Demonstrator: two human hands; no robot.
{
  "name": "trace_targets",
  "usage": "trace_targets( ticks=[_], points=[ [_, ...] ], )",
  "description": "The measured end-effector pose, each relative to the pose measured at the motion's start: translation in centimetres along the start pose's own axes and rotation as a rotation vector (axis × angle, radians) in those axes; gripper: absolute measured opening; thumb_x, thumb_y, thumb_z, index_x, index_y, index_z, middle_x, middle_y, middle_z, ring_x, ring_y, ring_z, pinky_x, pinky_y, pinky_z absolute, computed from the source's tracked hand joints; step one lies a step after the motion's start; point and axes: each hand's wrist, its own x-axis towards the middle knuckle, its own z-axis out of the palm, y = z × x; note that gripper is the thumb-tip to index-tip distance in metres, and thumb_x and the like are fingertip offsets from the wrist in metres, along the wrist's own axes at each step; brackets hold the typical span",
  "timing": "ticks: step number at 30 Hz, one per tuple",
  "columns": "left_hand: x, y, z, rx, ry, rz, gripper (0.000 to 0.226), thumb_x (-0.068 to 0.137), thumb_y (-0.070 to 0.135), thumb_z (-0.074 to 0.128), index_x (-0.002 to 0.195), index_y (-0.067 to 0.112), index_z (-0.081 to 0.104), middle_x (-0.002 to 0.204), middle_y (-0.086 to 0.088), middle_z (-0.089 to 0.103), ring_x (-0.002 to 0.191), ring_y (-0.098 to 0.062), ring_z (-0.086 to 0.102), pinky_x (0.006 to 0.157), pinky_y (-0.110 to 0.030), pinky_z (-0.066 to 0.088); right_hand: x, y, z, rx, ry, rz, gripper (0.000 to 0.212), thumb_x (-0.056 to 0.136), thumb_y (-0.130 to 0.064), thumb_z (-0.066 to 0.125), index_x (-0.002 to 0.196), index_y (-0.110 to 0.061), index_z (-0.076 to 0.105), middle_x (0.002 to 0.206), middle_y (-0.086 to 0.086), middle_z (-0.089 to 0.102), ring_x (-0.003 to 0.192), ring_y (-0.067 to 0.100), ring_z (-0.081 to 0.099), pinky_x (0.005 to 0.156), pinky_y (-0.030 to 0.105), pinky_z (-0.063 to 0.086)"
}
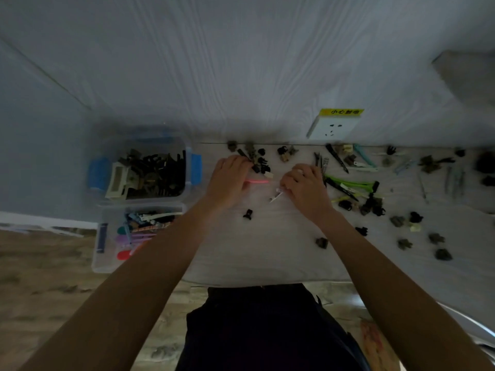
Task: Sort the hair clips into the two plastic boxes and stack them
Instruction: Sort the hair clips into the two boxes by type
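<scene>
Head view: left hand (pixel 229 178) pinches a pink clip (pixel 257 181), right hand (pixel 304 183) a white clip (pixel 276 196); both look light, stiff, slippery, so I'd grip mid-body.

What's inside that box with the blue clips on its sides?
The far box holds a heap of mostly dark hair clips and one pale cream clip at its left. Whatever lies under the heap is covered.
</scene>
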Motion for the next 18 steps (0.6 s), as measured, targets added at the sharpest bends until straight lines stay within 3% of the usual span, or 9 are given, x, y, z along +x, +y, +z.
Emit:
trace_targets(
  ticks=[4,7,11,15,18],
  points=[
    [0.3,-0.1,0.0,0.006,0.001,0.024,0.044,0.072,0.018,0.061,0.114,0.009,0.057,0.118,-0.009,0.06,0.109,-0.029,0.054,0.096,-0.041,0.038,0.4,-0.9,0.5,0.04,0.047,-0.088,0.021,0.087,-0.032,0.052,0.078,-0.018,0.064,0.081,-0.001,0.068,0.093,0.024,0.065,0.086,0.033,0.033],
    [0.3,0.0,0.1,0.054,0.05,0.052,0.033,0.071,0.014,0.062,0.104,0.009,0.061,0.102,-0.008,0.064,0.096,-0.03,0.058,0.089,-0.04,0.043,0.2,-1.4,0.9,0.058,0.081,-0.119,0.002,0.08,-0.019,0.063,0.079,-0.018,0.064,0.078,-0.001,0.068,0.088,0.024,0.064,0.086,0.032,0.034],
    [0.0,0.1,0.1,0.135,0.046,0.062,0.022,0.074,0.013,0.068,0.095,0.007,0.065,0.089,-0.011,0.067,0.086,-0.03,0.061,0.085,-0.039,0.047,-0.2,-1.2,0.8,0.024,0.047,-0.101,0.002,0.077,-0.017,0.067,0.078,-0.018,0.067,0.082,0.0,0.069,0.088,0.024,0.064,0.084,0.032,0.031],
    [-0.2,0.5,0.2,0.158,-0.046,-0.004,0.022,0.083,0.017,0.06,0.1,0.003,0.061,0.097,-0.015,0.062,0.094,-0.033,0.055,0.088,-0.042,0.042,-0.2,-0.9,0.7,-0.044,0.01,-0.099,0.008,0.072,-0.015,0.074,0.075,-0.014,0.066,0.079,0.004,0.066,0.084,0.027,0.063,0.083,0.032,0.03],
    [-0.6,0.9,0.2,0.194,-0.085,-0.027,0.023,0.083,0.018,0.06,0.102,0.004,0.058,0.097,-0.015,0.06,0.092,-0.032,0.055,0.083,-0.04,0.044,-0.2,-0.9,1.0,-0.043,0.041,-0.148,0.002,0.078,-0.016,0.066,0.078,-0.014,0.066,0.079,0.004,0.067,0.085,0.026,0.064,0.085,0.032,0.031]
  ],
)
